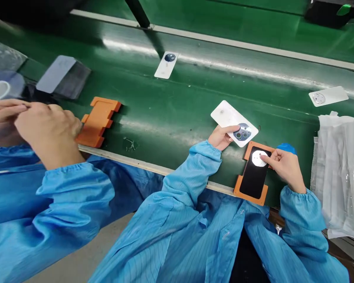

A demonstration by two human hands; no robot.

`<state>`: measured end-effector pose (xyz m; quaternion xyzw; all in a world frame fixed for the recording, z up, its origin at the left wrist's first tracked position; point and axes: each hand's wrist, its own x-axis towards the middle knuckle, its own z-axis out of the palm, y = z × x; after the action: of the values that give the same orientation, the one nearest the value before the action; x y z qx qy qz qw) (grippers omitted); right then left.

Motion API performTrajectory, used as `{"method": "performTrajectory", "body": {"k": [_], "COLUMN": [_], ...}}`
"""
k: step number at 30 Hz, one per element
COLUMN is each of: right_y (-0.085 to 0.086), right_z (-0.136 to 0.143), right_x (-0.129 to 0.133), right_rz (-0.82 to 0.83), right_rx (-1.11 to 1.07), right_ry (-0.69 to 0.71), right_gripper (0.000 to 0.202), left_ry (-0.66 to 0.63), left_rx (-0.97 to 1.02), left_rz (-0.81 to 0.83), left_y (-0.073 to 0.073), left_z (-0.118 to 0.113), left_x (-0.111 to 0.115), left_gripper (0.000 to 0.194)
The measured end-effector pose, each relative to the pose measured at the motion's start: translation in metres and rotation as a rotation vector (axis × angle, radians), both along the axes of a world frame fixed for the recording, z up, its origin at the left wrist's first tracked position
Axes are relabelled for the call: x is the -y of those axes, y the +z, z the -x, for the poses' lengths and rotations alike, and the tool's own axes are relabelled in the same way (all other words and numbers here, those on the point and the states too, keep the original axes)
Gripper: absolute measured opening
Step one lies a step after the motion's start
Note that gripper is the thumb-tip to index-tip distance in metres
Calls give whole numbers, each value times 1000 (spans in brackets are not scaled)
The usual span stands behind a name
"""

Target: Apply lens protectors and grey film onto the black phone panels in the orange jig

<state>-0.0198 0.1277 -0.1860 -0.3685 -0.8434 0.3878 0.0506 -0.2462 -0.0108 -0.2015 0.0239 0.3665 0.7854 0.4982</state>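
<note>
My left hand point(220, 137) grips a white phone back cover point(224, 114) with a round dark camera ring, thumb on top by the ring. The cover is held tilted above the green belt. To its right, an orange fixture point(238, 184) at the belt's near edge holds a flat black phone-shaped panel point(253, 181). On the panel's upper end lies a silvery white disc point(258, 158). Pinched fingertips of my right hand point(284, 167) touch this disc; whether anything small is between them is hidden. A blue object point(287, 148) shows behind that hand.
A co-worker's hands point(47, 125) work at left beside another orange fixture point(98, 122). Further white covers lie on the belt point(153, 106), one at the back point(165, 70) and one at right point(332, 96). Stacked plastic-wrapped trays point(339, 173) stand right; a tape roll point(0, 90) lies left.
</note>
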Motion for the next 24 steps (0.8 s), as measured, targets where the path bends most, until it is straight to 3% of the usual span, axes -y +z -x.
{"method": "performTrajectory", "body": {"k": [4,7,10,18,24], "right_y": [-4,-6,-10,-18,7], "right_z": [-6,-6,-5,-4,5], "right_x": [10,14,17,26,33], "right_rz": [-199,-389,-522,-670,-609], "right_rx": [-198,-323,-312,-311,-655], "right_ry": [28,249,397,336,138], "right_gripper": [37,18,21,16,9], "left_ry": [-2,31,59,71,137], "left_rx": [-22,-56,-111,-163,-188], "left_rz": [23,52,76,87,114], "left_y": [1,4,7,5,0], "left_z": [-3,-7,-12,-20,-38], "left_x": [-1,-1,-1,-1,-8], "left_gripper": [41,46,50,52,60]}}
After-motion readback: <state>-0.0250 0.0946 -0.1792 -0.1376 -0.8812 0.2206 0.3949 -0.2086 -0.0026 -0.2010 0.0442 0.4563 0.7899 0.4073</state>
